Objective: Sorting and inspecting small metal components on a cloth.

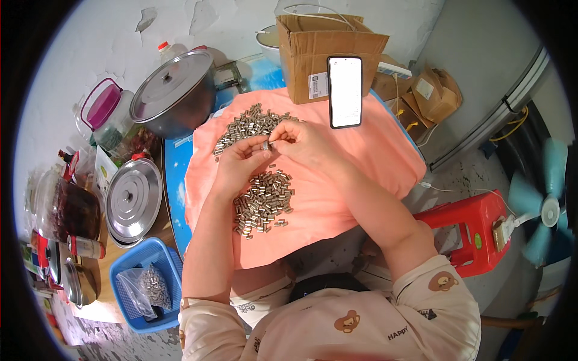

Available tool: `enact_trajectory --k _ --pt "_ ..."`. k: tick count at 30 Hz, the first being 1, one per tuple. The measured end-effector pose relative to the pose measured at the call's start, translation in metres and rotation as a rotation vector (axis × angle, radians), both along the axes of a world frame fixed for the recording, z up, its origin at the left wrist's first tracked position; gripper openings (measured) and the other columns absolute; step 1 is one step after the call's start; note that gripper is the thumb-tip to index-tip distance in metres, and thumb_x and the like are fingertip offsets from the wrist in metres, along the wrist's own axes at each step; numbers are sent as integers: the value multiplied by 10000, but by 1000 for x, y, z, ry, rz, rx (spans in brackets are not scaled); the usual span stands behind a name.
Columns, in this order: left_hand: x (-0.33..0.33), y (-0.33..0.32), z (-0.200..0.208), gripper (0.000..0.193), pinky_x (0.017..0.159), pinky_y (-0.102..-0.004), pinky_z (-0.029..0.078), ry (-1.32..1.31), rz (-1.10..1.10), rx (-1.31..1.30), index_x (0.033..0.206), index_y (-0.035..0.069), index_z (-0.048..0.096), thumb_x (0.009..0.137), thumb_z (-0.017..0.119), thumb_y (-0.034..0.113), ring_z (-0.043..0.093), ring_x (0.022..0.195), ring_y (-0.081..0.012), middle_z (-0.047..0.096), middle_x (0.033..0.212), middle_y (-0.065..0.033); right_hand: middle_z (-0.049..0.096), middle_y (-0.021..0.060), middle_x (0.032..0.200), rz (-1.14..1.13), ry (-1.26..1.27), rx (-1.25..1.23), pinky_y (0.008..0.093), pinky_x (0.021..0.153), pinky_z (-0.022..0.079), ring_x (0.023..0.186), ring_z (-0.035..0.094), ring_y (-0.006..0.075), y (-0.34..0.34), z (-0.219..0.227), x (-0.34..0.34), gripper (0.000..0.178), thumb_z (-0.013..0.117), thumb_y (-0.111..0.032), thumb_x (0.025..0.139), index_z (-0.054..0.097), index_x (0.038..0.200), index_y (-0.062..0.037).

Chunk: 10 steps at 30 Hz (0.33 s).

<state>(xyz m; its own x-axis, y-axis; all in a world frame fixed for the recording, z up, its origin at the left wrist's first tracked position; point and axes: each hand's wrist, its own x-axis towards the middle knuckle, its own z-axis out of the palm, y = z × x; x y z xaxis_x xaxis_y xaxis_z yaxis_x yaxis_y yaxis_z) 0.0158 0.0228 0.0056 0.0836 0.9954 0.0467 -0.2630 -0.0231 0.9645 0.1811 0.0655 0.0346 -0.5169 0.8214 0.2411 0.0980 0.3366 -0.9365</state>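
Note:
My left hand [239,159] pinches a small silvery metal cylinder [265,145] between thumb and fingertips. Close against it, the fingers of my right hand [301,143] are pressed together at the cylinder's right side; whatever they grip is hidden. Just beyond both hands spreads a heap of short metal cylinders [256,122] on the salmon-pink cloth [328,201]. A second pile of the same cylinders [263,204] lies nearer to me, below my hands. One or two loose pieces rest between the two piles.
A lit phone [345,93] leans against a cardboard box [307,57] at the back. To the left stand a large lidded pot [180,90], a steel lid [133,201] and a blue basket [123,313] holding a bag of cylinders. Right are a red stool [481,259] and a fan [549,210].

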Motion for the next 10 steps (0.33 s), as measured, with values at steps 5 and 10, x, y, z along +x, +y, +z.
enact_trajectory --k 5,10 --pt "1 1 3 286 713 -233 494 -130 -70 -4 1060 -42 518 777 561 -28 586 850 -150 589 942 -103 562 9 751 93 122 -39 190 625 443 687 523 60 16 -21 0 49 550 6 771 566 815 -7" --pt "-2 3 -2 300 785 -274 484 -241 -90 25 1081 -33 510 784 548 -31 575 911 -206 577 1000 -135 561 10 755 116 133 -94 186 636 440 694 521 58 12 -17 -1 50 568 -20 779 570 829 -14"
